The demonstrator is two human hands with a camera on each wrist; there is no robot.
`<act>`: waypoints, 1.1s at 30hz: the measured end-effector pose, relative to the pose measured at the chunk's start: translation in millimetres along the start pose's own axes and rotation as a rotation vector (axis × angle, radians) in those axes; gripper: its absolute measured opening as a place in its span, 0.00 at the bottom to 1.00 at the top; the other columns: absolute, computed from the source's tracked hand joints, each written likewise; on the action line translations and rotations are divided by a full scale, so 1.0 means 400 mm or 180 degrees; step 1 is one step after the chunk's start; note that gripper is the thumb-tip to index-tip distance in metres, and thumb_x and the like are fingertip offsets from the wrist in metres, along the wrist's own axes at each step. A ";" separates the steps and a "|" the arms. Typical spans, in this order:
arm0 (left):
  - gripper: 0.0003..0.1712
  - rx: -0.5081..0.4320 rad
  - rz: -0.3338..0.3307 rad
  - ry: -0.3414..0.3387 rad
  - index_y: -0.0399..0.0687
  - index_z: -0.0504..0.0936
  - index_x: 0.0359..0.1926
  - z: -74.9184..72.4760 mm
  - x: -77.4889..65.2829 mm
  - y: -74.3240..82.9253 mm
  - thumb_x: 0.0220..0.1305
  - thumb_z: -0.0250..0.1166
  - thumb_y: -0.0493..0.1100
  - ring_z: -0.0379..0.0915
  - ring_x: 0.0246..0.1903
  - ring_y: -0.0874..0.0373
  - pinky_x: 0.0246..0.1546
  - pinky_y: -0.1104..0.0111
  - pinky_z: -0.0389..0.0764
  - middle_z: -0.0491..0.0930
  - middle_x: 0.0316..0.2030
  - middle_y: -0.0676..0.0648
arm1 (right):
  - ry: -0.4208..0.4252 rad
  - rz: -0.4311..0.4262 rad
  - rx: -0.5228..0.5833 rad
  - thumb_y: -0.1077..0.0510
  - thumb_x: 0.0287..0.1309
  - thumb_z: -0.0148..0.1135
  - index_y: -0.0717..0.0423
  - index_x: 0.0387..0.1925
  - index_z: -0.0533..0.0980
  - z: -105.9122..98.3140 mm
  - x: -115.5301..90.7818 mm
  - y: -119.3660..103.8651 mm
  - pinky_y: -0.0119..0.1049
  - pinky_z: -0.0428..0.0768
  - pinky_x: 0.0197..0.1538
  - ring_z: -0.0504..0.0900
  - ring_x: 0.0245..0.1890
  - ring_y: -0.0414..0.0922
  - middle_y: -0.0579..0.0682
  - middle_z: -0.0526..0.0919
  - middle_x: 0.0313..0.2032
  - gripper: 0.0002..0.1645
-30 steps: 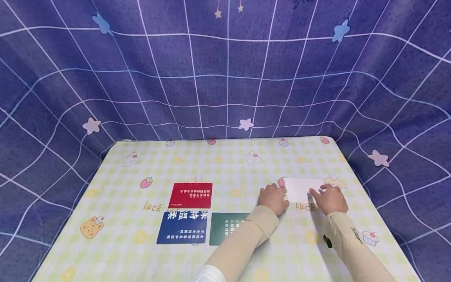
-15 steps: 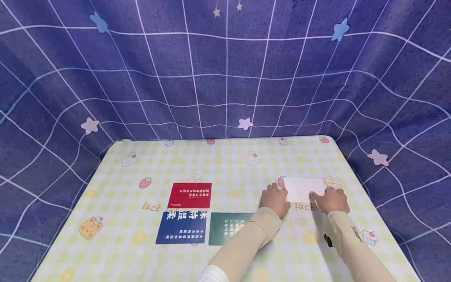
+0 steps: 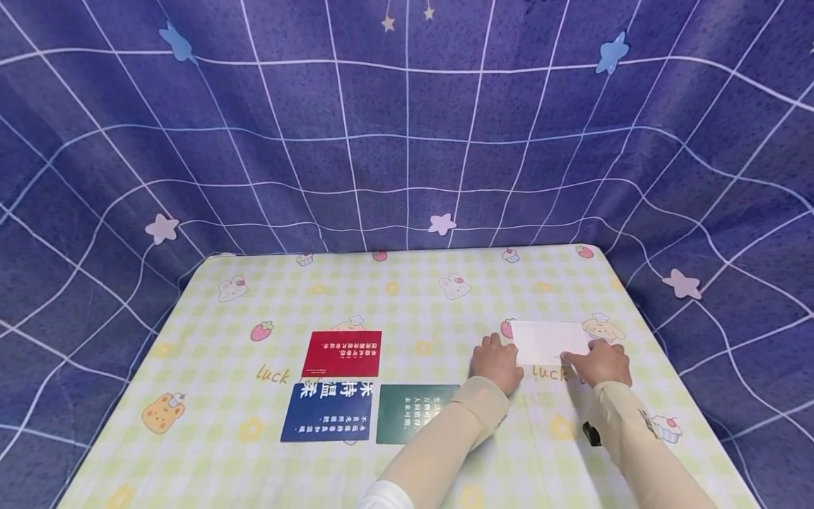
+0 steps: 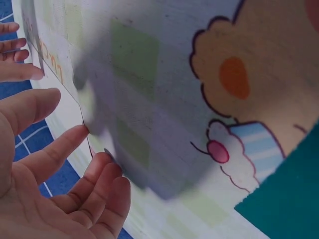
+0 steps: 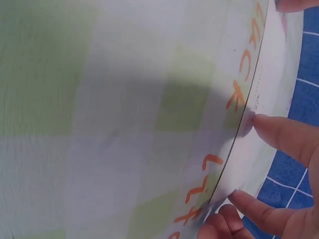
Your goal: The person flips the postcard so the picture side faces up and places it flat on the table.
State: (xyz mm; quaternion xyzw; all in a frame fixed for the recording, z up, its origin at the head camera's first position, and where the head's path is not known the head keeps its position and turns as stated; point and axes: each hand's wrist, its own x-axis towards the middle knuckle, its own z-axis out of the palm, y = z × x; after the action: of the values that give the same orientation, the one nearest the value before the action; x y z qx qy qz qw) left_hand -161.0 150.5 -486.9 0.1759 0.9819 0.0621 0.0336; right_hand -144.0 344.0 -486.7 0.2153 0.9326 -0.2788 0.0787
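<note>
A blank white card [image 3: 543, 342] lies flat at the right of the table. My left hand [image 3: 497, 364] is at its left edge, and in the left wrist view the index fingertip [image 4: 82, 130] touches that edge. On the card's near right part rests the thumb of my right hand [image 3: 600, 364], while the index finger reaches the right side. The right wrist view shows the thumb [image 5: 269, 124] on the card's white surface and another fingertip at its corner. Neither hand lifts the card. A green card [image 3: 407, 413] is partly hidden under my left forearm.
Left of my hands lie a red card [image 3: 343, 353] and, nearer me, a blue card [image 3: 327, 412], both with white writing. A checked cloth with cartoon prints covers the table [image 3: 210, 438]. Behind stands a dark blue curtain [image 3: 381, 162] with white grid lines.
My right thumb has moved toward the white card's near edge, with the hand shifting slightly right. My left hand has moved slightly right. The white card stays nearly in place.
</note>
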 end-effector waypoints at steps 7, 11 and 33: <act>0.13 -0.0021 -0.0008 -0.0036 0.60 0.88 0.45 0.009 0.005 -0.002 0.61 0.70 0.56 0.73 0.44 0.57 0.41 0.66 0.76 0.79 0.43 0.51 | 0.0075 0.0134 0.0263 0.53 0.56 0.69 0.80 0.63 0.64 0.002 0.003 0.007 0.64 0.66 0.62 0.64 0.58 0.73 0.80 0.63 0.55 0.44; 0.13 -0.0055 -0.0017 -0.0002 0.60 0.88 0.43 0.021 0.009 -0.007 0.59 0.71 0.56 0.73 0.44 0.57 0.41 0.66 0.75 0.79 0.43 0.51 | 0.0177 0.0228 0.0395 0.57 0.53 0.71 0.79 0.60 0.65 0.009 0.002 0.009 0.62 0.68 0.59 0.66 0.53 0.71 0.78 0.64 0.53 0.41; 0.26 -0.0143 -0.0283 0.0292 0.50 0.88 0.47 0.011 0.021 -0.014 0.56 0.75 0.62 0.77 0.41 0.58 0.41 0.67 0.76 0.81 0.39 0.51 | 0.0409 0.0150 0.0848 0.63 0.52 0.72 0.74 0.55 0.65 0.026 -0.013 0.006 0.57 0.67 0.57 0.68 0.52 0.65 0.73 0.68 0.52 0.34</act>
State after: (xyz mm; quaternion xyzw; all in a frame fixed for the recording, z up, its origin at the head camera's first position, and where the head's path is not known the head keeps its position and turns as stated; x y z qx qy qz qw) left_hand -170.3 148.8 -492.5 0.1283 0.9876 0.0905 -0.0048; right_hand -138.1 338.1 -495.4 0.2630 0.8851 -0.3839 -0.0039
